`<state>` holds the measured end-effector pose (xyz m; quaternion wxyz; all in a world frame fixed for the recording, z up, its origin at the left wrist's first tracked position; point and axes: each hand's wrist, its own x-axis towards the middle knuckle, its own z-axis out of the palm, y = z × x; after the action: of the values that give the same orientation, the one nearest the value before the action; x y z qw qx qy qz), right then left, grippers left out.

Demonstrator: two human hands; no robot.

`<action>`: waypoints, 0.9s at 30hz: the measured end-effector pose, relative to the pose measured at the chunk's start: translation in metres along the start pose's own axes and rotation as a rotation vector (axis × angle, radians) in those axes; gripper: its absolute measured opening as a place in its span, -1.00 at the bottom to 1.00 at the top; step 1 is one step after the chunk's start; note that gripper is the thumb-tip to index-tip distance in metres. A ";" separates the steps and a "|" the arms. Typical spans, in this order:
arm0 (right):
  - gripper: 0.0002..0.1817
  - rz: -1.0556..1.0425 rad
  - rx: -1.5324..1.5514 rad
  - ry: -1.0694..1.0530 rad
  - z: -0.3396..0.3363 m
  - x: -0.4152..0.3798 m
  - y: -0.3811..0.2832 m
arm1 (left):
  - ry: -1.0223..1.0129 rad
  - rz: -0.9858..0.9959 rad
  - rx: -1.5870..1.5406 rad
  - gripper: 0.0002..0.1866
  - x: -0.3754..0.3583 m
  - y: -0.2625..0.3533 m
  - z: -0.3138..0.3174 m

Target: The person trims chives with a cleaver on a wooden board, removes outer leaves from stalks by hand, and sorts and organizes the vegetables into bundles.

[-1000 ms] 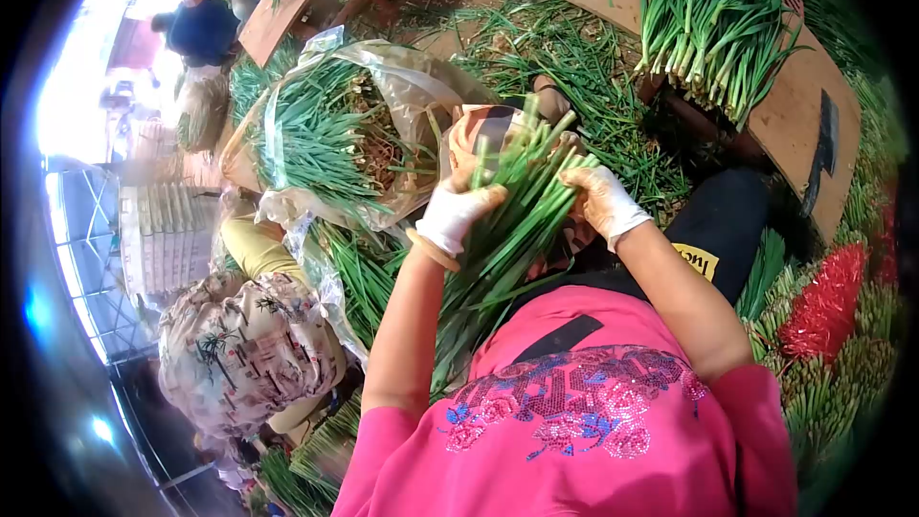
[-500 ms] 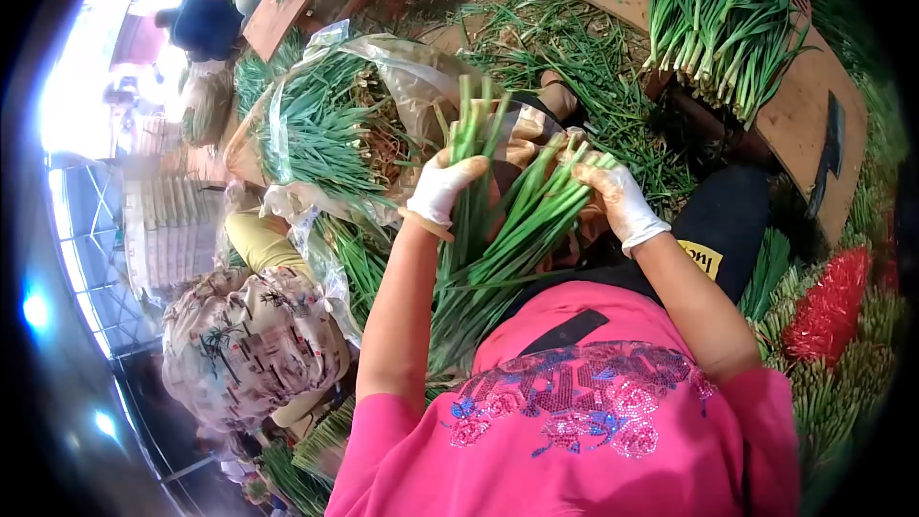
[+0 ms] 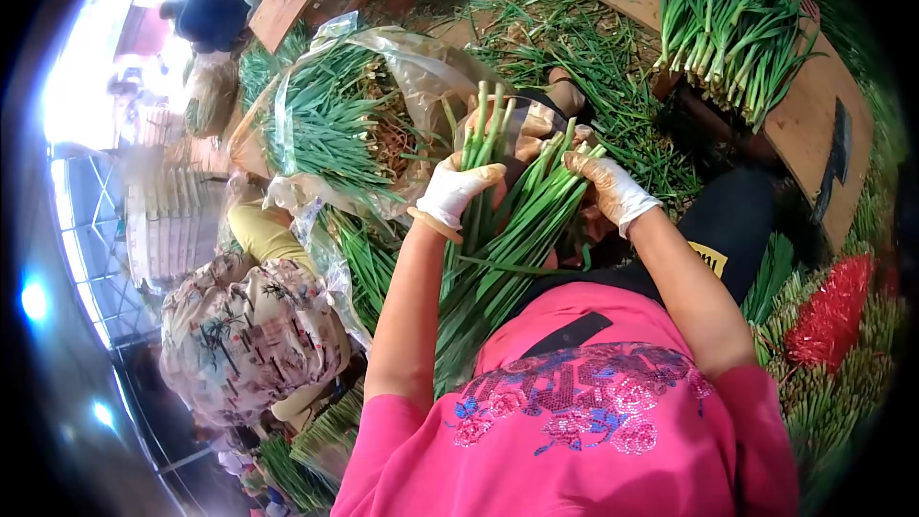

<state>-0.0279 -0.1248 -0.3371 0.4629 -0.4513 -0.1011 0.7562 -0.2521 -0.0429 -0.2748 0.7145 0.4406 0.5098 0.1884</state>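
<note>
My left hand (image 3: 458, 190), in a white glove with stained fingertips, is closed around a few thick stalks of leafy greens (image 3: 486, 129) that look like garlic chives. Their cut ends point up above the fist. A larger bunch of the same greens (image 3: 536, 201) fans out between my hands, its leaves trailing down over my lap. My right hand (image 3: 613, 190), gloved too and browned at the fingers, pinches this bunch near its pale stem ends. Part of the right fingers' grip is hidden behind the stems.
An open plastic bag (image 3: 412, 67) full of greens (image 3: 330, 129) stands ahead on the left. Another bunch (image 3: 732, 33) lies on a wooden board (image 3: 823, 124) at the right. Red plastic ties (image 3: 831, 311) rest on bundled greens. A co-worker in a patterned cap (image 3: 254, 340) sits close on my left.
Both hands keep hold of the greens. My left hand has shifted slightly right and down in view, and the right hand's fingers have moved a little along the stem ends.
</note>
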 end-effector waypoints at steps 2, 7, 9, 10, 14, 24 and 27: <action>-0.67 -0.085 0.028 -0.105 0.024 -0.012 -0.015 | 0.047 0.050 0.028 -0.73 -0.001 -0.004 0.008; -0.83 -0.312 0.071 -0.075 0.058 0.008 -0.009 | 0.155 0.220 0.079 -0.61 -0.005 -0.014 0.025; -0.88 -0.243 0.162 -0.135 0.066 0.007 -0.020 | 0.148 0.111 -0.071 -0.67 -0.021 0.009 0.014; -0.88 -0.259 0.270 -0.074 0.064 0.006 -0.026 | 0.252 0.155 -0.114 -0.73 -0.028 0.013 0.002; -0.63 -0.593 0.185 -0.180 0.024 -0.027 -0.142 | 0.389 0.305 -0.340 -0.70 -0.077 0.025 -0.084; -0.58 -0.797 0.343 0.420 -0.053 -0.033 -0.214 | 0.490 0.430 -0.460 -0.80 -0.132 -0.007 -0.178; -0.64 -0.804 0.339 0.333 -0.077 -0.029 -0.209 | 0.513 0.408 -0.486 -0.77 -0.129 -0.004 -0.162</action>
<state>0.1641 -0.0532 -0.2451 0.7962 -0.4098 -0.0672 0.4399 -0.4506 -0.0669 -0.2205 0.5952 0.2898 0.5143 0.5451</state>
